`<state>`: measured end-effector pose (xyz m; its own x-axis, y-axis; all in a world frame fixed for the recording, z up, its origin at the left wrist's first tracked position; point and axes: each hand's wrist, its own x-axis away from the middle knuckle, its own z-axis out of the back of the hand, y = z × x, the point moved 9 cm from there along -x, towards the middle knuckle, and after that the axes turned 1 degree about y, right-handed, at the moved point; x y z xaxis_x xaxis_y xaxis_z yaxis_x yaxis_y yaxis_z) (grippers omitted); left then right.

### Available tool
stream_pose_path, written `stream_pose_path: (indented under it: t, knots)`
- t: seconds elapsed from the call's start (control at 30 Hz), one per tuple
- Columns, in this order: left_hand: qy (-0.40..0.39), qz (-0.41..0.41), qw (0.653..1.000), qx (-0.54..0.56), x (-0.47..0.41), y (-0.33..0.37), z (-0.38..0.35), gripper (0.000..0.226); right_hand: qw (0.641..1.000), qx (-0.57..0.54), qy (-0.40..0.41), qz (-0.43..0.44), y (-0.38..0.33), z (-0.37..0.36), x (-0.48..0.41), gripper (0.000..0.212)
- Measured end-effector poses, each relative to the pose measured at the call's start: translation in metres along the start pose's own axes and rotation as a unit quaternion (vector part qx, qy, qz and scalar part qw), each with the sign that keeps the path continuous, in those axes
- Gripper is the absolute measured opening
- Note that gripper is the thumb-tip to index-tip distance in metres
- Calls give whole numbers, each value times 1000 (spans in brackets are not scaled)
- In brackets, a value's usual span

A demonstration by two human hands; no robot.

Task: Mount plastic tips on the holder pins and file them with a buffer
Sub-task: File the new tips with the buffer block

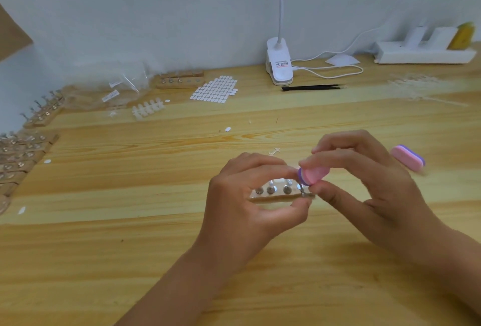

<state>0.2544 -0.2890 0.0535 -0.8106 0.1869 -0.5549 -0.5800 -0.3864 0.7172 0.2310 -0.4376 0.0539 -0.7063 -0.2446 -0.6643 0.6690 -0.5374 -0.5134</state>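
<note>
At table (156, 234) centre: your right hand (369, 182) pinches the buffer (313, 176) between thumb and fingertips, pink face toward you. Its lower edge sits at the rightmost pin of the holder (281, 197).

Your left hand (244, 195) arches over the holder and grips it, thumb at the front edge, forefinger reaching to the buffer's end. The tip under the buffer is hidden, so I can't confirm it's seated. 3 more pins (287, 189) show between your fingers; what's on them is too blurred to call.

Handling, my read:
- Buffer is light foam and gives under pressure. Hold it by the edges and leave the grit face free.
- Tips are thin, springy plastic and likely pop off under side load. Use light strokes.
- Holder is a small wood block and will slide. Pin it down by its ends.

Outward: the spare buffer (408, 157) is just right of your hand. Tweezers (312, 88) and lamp clamp (279, 65) are at the back, the tip strip (148, 111) back left.
</note>
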Motion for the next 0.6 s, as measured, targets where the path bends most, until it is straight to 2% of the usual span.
stream_pose_path:
  t: [0.23, 0.6]
  knots:
    - [-7, 5, 1000, 24, -1, -1, 0, 28, 999, -6, 38, 9, -4, 5, 0, 23]
    - [-14, -6, 1000, 4, 0, 0, 0, 28, 998, 42, 32, 40, -6, 8, -2, 23]
